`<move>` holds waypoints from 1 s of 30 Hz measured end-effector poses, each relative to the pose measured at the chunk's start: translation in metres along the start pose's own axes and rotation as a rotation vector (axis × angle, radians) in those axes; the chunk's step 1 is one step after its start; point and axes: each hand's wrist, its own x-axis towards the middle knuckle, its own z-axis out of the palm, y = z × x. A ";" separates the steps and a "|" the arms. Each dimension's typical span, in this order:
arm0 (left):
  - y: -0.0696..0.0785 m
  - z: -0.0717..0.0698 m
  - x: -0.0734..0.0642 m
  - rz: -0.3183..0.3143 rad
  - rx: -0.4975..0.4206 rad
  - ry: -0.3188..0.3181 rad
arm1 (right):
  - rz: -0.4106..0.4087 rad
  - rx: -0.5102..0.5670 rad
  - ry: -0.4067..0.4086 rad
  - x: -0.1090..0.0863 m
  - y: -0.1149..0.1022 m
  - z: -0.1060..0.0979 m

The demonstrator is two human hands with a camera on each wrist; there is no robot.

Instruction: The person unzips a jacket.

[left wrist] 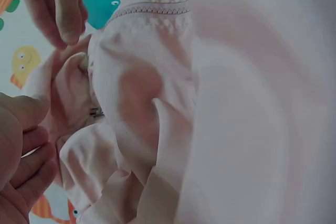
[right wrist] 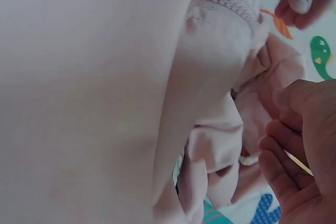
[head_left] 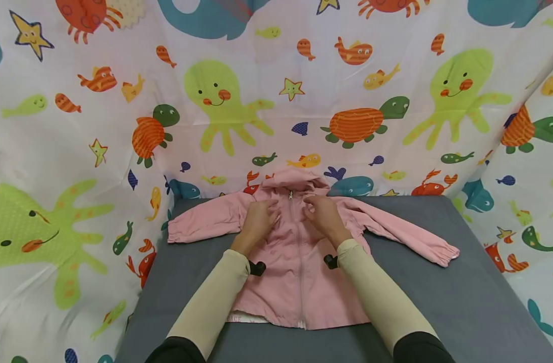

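Note:
A pink hooded jacket (head_left: 276, 282) lies front up, its sleeves spread to both sides and the hood (head_left: 296, 177) at the far end. Its zipper (head_left: 299, 262) runs down the middle, the metal pull (head_left: 290, 195) near the neck. Over the left chest part is my left hand (head_left: 258, 222), its fingers loosely bent with nothing held between them. My right hand (head_left: 325, 218) mirrors it on the other side of the zipper, thumb and fingers apart in the right wrist view. Pink cloth fills much of both wrist views, close to the cameras.
The jacket rests on a grey table (head_left: 440, 302). Behind and at both sides hangs a white curtain (head_left: 276, 65) printed with sea animals. A strip of white lining (head_left: 246, 318) shows at the lower left hem.

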 end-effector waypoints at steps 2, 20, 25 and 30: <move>0.000 0.006 0.005 0.009 0.003 -0.012 | 0.006 0.002 -0.018 0.004 0.001 0.007; -0.016 0.049 0.051 0.108 0.069 -0.049 | -0.053 0.010 -0.021 0.045 0.010 0.047; -0.025 0.053 0.066 0.098 0.116 -0.100 | 0.014 0.010 -0.061 0.054 0.009 0.052; -0.037 0.069 0.072 0.089 0.192 -0.142 | 0.076 -0.036 -0.092 0.053 0.011 0.062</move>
